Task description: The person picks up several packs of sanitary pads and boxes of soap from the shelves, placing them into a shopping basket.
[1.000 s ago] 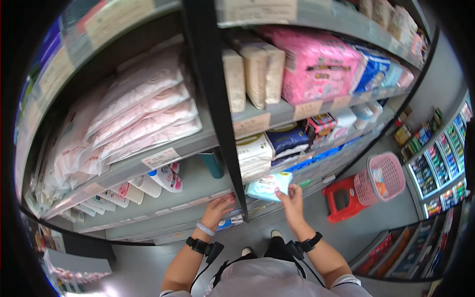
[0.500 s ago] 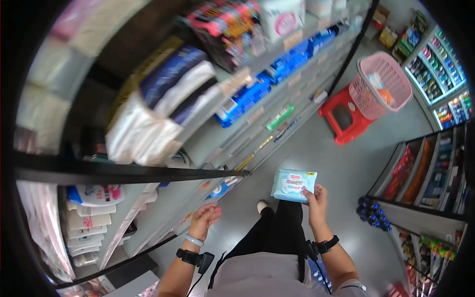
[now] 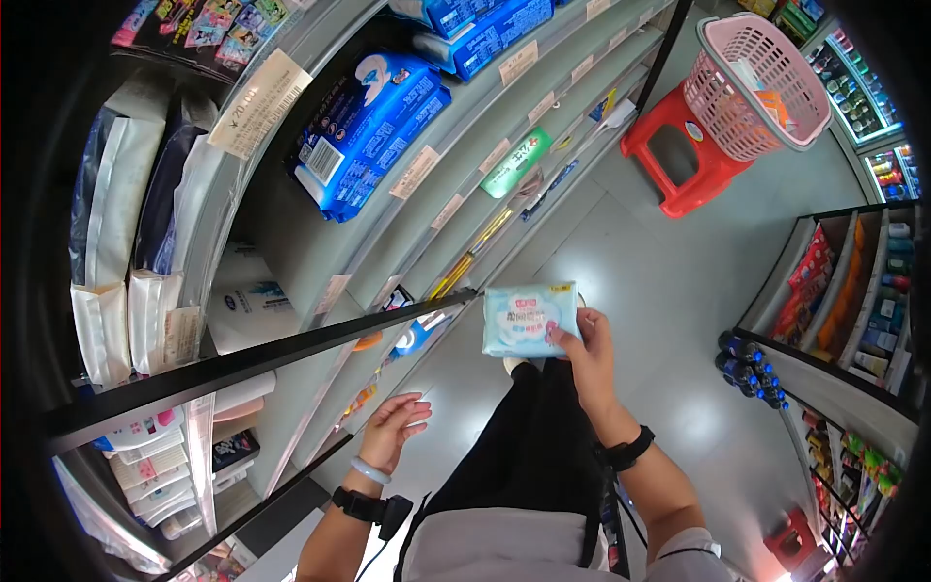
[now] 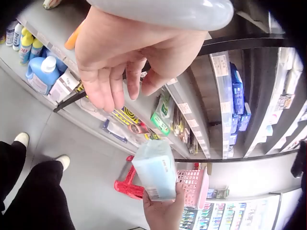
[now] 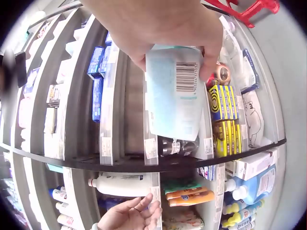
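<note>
In the head view the right hand pinches a light blue soft pack by its right edge, thumb on the printed front. The right wrist view shows the barcode side of that pack between thumb and fingers. Beside the shelf, the left hand hangs with loosely bent fingers and holds nothing. Seen from the left wrist, the left hand is well apart from the pack, which the right hand grips at one end.
Shelves with blue packs and a green pack run along the left. A pink basket sits on a red stool at the upper right. Dark bottles stand on the floor beside the right shelves.
The head view has turned from the shelf toward the floor and stool. The pack has moved away from the shelf in the right hand; the left hand has come away from the shelf edge.
</note>
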Available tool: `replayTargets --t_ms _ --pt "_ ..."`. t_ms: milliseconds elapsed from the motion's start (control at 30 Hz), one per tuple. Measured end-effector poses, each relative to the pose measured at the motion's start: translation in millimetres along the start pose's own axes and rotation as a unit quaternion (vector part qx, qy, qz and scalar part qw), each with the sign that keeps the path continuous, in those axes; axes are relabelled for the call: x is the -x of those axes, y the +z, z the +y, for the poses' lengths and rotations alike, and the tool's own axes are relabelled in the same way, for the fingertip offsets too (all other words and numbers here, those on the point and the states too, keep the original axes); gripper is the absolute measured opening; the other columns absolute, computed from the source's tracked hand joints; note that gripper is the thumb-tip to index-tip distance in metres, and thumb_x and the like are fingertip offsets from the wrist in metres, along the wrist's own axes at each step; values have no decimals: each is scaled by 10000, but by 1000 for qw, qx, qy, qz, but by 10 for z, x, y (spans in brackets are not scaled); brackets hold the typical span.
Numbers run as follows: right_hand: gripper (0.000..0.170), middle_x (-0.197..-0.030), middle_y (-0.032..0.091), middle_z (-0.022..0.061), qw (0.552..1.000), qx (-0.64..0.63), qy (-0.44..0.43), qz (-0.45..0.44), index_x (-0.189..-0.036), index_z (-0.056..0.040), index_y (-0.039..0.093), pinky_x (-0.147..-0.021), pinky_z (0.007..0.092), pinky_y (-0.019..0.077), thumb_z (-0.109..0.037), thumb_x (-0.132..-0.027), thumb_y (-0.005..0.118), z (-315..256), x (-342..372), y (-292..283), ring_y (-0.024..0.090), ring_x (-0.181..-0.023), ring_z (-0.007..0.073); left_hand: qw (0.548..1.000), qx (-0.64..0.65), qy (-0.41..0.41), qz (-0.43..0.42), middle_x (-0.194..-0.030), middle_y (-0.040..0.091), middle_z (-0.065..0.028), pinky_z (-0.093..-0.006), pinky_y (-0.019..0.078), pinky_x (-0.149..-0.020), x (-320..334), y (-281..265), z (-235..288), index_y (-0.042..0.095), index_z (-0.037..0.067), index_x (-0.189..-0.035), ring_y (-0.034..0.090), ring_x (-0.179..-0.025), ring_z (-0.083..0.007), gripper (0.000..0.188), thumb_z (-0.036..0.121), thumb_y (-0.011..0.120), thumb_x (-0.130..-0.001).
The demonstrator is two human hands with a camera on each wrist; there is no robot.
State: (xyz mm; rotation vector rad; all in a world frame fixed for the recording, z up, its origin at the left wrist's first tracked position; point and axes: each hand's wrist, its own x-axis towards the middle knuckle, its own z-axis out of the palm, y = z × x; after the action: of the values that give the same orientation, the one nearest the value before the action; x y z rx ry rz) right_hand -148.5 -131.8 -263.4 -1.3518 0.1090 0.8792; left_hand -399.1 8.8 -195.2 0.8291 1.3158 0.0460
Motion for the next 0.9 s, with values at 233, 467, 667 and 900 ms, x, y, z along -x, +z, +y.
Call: replayTargets --t_ms 233,467,667,900 --pt "528 -999 512 118 995 -20 -60 -77 -1105 25 404 -784 271 431 -129 -710 719 -408 -379 606 520 -910 162 999 19 30 24 -985 615 -105 -275 483 -770 -72 -140 78 543 33 -1091 603 -902 -179 227 135 476 -900" --pt "569 -964 529 129 977 -28 -97 -187 -1096 27 416 -758 274 433 -175 -674 739 -537 -683 1161 530 -870 165 984 66 132 105 -961 619 -102 -278 493 -740 -235 -479 375 554 39 -1054 608 -854 -173 199 146 494 -896" --pt "569 -995 551 159 968 8 -113 -225 -1104 37 439 -780 292 431 -209 -680 728 -441 -841 1500 543 -918 190 975 104 161 114 -975 619 -117 -283 502 -740 -384 -631 526 551 27 -1056 611 -889 -198 203 139 496 -895" --pt "615 -981 604 225 931 218 -172 -237 -1144 10 445 -808 389 445 -338 -688 667 -443 -879 1894 596 -893 354 964 124 215 98 -1130 551 -175 -331 479 -895 -563 -615 690 470 -29 -1173 555 -1047 -252 332 128 507 -883"
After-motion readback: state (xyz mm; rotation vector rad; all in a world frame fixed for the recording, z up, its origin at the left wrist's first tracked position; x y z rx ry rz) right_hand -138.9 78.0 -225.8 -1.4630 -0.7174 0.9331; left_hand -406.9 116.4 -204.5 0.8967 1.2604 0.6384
